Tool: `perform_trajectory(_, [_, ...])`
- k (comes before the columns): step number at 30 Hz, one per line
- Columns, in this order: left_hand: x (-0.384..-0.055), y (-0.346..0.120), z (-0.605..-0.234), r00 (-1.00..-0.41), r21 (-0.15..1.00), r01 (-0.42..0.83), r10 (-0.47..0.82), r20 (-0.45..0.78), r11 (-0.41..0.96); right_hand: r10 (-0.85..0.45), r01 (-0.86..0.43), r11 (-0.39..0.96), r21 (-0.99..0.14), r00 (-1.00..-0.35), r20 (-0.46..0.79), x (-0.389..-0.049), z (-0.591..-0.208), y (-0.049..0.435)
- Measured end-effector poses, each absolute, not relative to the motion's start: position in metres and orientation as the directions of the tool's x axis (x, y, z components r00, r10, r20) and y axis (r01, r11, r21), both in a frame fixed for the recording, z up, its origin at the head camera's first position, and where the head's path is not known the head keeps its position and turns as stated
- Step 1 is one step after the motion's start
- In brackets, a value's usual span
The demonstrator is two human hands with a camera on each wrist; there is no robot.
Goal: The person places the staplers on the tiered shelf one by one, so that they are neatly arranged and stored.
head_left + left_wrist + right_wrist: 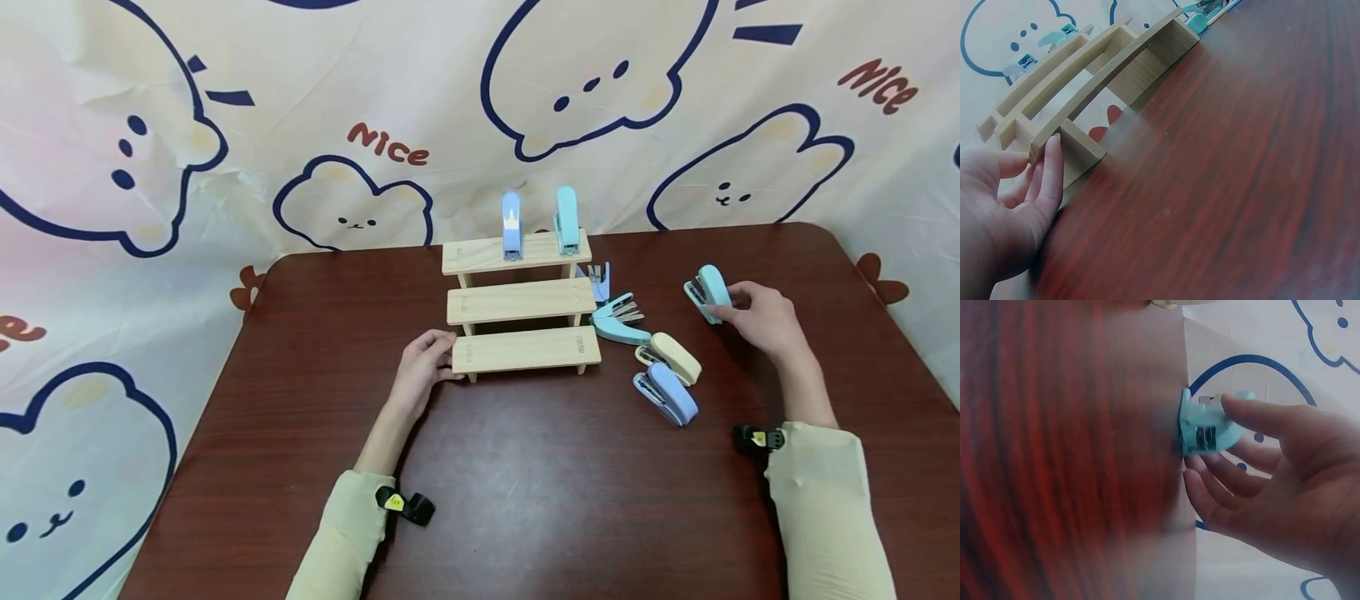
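Observation:
My left hand [426,367] pinches the left end of the lowest step of a three-tier wooden rack [525,350]; thumb and fingers meet its corner in the left wrist view. Over on the right, my right hand [765,317] holds a small turquoise stapler [709,292] between thumb and fingers, low at the tabletop in the right wrist view. On the rack's top step stand a periwinkle stapler [512,225] and a light blue stapler [567,218]. The middle and lowest steps are bare.
Right of the rack lie a cream stapler [677,358], a periwinkle stapler [666,395] and a turquoise stapler [618,327] spread wide. Another periwinkle stapler [602,285] sits partly hidden behind the rack. A patterned cloth [465,100] hangs behind the brown table [525,500].

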State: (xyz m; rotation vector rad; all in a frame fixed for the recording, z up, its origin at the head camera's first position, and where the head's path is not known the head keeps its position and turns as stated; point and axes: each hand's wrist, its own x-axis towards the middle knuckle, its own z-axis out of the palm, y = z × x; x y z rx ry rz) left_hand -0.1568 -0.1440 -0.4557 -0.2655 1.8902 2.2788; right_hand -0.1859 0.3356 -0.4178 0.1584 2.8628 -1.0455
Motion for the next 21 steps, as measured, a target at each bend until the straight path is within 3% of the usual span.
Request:
perform_trajectory(9, [-0.157, -0.144, -0.455, -0.967, 0.950, -0.252, 0.010, -0.254, -0.184, -0.059, 0.037, 0.803, -0.594, -0.988, -0.141, -0.189, -0.415, 0.330])
perform_trajectory(16, [-0.156, -0.144, -0.456, -0.969, 0.951, -0.245, 0.009, -0.248, -0.188, -0.065, 0.033, 0.822, -0.569, -0.986, -0.151, -0.188, -0.414, 0.326])
perform_trajectory(21, [-0.156, -0.144, -0.455, -0.970, 0.954, -0.239, 0.010, -0.241, -0.182, -0.029, 0.057, 0.756, -0.652, -0.992, -0.120, -0.187, -0.411, 0.323])
